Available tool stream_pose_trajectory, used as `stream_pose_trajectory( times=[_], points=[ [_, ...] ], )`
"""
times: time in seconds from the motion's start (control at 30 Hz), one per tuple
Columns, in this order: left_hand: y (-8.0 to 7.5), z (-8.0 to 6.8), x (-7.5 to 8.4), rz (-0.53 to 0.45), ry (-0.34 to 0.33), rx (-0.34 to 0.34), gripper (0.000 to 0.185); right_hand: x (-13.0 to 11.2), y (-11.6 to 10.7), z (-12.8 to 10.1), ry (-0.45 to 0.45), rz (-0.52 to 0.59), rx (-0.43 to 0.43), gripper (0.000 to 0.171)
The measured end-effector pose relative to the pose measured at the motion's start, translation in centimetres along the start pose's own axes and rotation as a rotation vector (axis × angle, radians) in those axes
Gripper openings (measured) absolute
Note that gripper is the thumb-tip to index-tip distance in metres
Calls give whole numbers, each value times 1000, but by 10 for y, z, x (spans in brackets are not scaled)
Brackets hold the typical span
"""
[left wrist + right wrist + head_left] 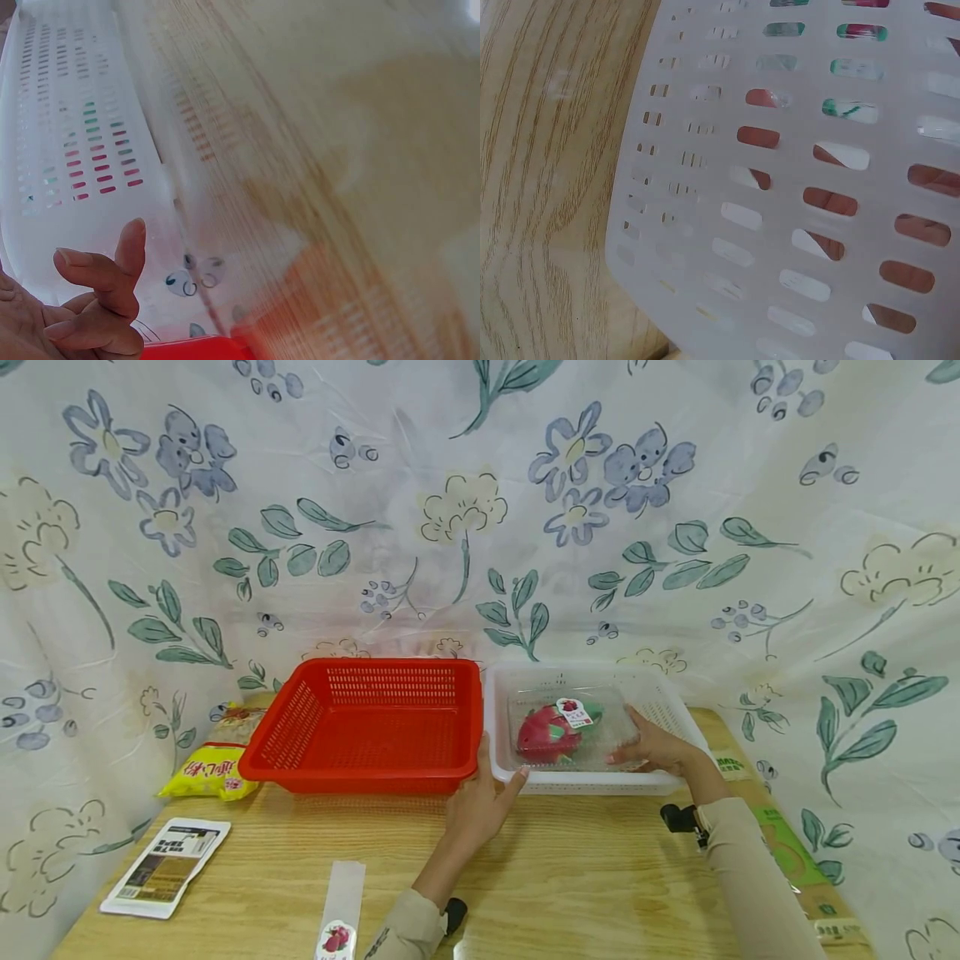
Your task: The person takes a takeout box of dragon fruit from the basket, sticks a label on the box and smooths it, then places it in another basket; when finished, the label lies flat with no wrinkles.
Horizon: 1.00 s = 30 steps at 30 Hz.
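The cloth (480,510) with blue flowers and green leaves hangs behind the white basket and covers the whole background. The wooden table (570,877) carries everything. The red basket (367,727) stands just left of the white basket (667,693), their sides touching or almost touching (I cannot tell which), and it holds nothing that I can see.

The white basket is at the back right part of the table. Inside it lies a clear box (570,731) with a pink dragon fruit (550,732) in it, and a small label sits on the lid. The yellow bag (210,770) lies to the far left of the white basket, beyond the red basket. A card (167,866) lies well apart, at the front left of the table, and a paper strip (339,906) with a fruit sticker lies in front, near the table edge.

The left hand (480,802) rests at the front left corner of the white basket, fingers loosely spread, the fingertips touching the rim and holding nothing. The right hand (654,745) reaches into the white basket, its fingers straight and lying against the right side of the clear box. In the right wrist view only the slotted basket wall (795,195) shows, and red and green colours show through the slots.
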<state>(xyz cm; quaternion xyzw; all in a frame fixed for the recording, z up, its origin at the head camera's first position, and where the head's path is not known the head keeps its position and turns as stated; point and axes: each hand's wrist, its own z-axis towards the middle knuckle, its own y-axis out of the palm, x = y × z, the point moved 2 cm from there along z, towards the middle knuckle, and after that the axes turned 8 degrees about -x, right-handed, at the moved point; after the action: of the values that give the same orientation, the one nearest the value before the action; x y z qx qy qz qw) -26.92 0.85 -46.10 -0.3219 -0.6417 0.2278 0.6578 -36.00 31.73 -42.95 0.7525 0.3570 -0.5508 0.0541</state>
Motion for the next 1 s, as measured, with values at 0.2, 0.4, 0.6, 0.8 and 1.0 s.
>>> stream_pose_trajectory(
  times=[0.2, 0.4, 0.6, 0.8, 1.0],
  points=[
    [1, 0, 0, 5, 0, 5, 94, -1, 0, -1, 11, -35, -6, 121],
    [1, 0, 0, 4, -2, 3, 94, 0, 1, -2, 33, -61, 2, 116],
    [2, 0, 1, 2, -10, 3, 94, 0, 1, -1, 62, -89, 17, 113],
    [2, 2, 0, 0, -15, -3, 92, 1, 1, 0, 86, -110, 30, 111],
    [-1, 6, 2, -5, -10, -24, 94, -1, 0, 1, 84, -120, 43, 118]
  ],
)
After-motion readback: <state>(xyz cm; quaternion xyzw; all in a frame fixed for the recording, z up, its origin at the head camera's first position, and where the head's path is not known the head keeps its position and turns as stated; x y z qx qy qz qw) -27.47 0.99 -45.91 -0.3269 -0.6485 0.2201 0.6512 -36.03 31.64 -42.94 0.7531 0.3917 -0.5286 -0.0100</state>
